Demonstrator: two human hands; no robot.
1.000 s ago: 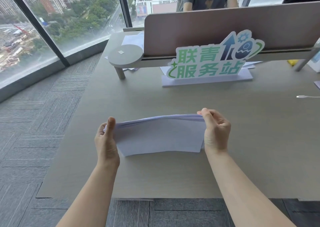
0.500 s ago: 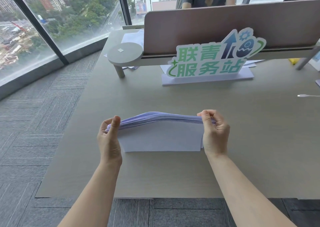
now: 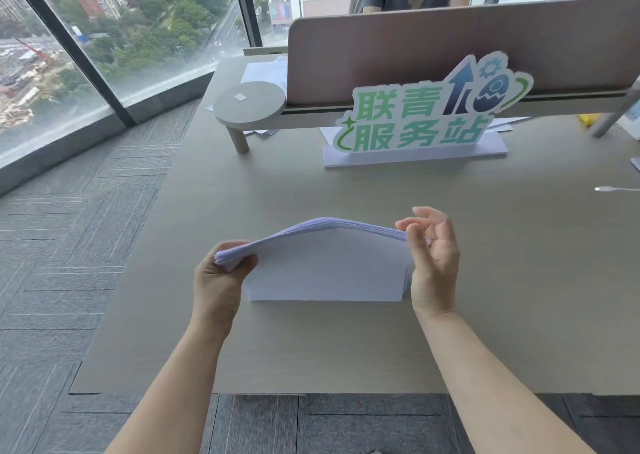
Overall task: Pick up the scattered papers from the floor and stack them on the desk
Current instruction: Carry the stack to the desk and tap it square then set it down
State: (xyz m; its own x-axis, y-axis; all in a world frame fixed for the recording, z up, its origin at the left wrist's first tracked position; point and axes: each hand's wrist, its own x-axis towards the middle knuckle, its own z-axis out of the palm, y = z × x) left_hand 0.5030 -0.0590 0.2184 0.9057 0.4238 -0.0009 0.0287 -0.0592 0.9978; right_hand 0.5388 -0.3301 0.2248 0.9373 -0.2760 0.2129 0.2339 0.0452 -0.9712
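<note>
Standing edge-down on the desk (image 3: 485,280), the paper stack (image 3: 325,266) is gripped by the left hand (image 3: 216,280), right hand (image 3: 433,259) fingers loosened.

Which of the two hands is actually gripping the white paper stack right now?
The left hand: it pinches the upright white paper stack at its left end. The right hand sits at the right end with fingers loosely spread.

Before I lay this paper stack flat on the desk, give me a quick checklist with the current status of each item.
1. Left hand grips the paper stack: ok.
2. Right hand holds its end: not ok, fingers loose.
3. Bottom edge rests on desk: ok.
4. Sheets squared: not ok, left edges fanned, stack bowed.
5. Drop spot apart from sign and cable: ok.
6. Floor papers all collected: cannot tell.
</note>
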